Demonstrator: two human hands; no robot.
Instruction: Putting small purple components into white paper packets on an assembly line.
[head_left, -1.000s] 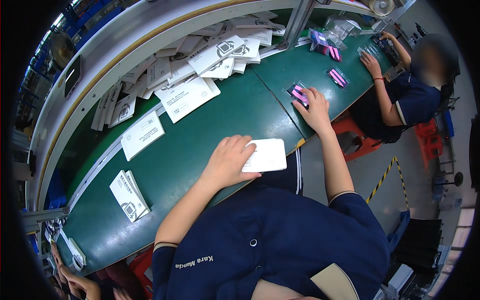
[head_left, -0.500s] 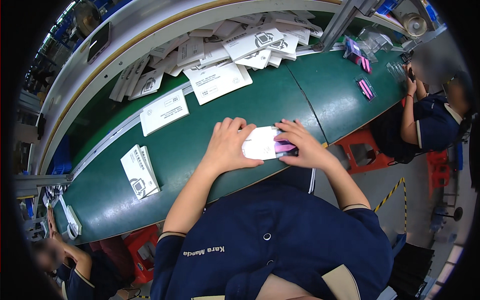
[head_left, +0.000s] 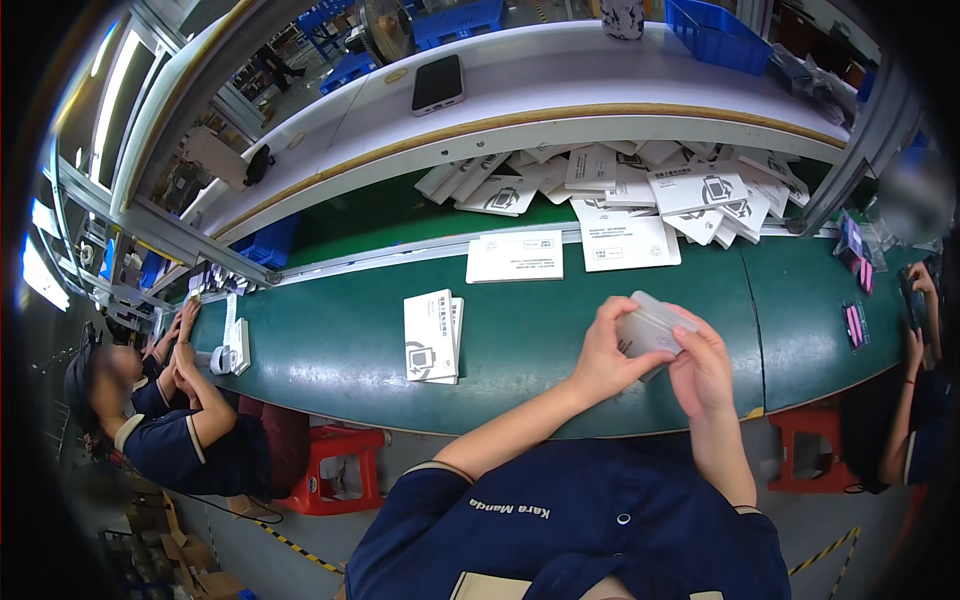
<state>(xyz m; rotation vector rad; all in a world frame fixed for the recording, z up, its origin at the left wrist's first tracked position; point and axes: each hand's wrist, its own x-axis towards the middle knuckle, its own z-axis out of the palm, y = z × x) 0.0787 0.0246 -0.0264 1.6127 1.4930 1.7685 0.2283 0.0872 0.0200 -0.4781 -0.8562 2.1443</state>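
A small flat pack (head_left: 648,322), greyish white and shiny like clear plastic, is gripped between my two hands over the green table. My left hand (head_left: 607,352) pinches its left side with the thumb across the front. On the opposite side my right hand (head_left: 703,365) closes on its edge, thumb near the middle. The pack is tilted, and fingers cover part of it. To the left lie two overlapping white printed boxes or packets (head_left: 430,335). Farther back rest another white packet (head_left: 515,257) and a larger white one (head_left: 628,245).
A heap of white packets (head_left: 690,190) fills the space under the shelf (head_left: 560,85), which carries a phone (head_left: 438,84) and a blue bin (head_left: 715,35). Pink items in clear packs (head_left: 855,325) lie at right. Co-workers sit at left (head_left: 190,420) and right (head_left: 925,400).
My view has swung, so the table scene sits farther right and lower. The pack is turned and tilted; the pink contents seen at its right end before no longer show. Both hands keep hold.
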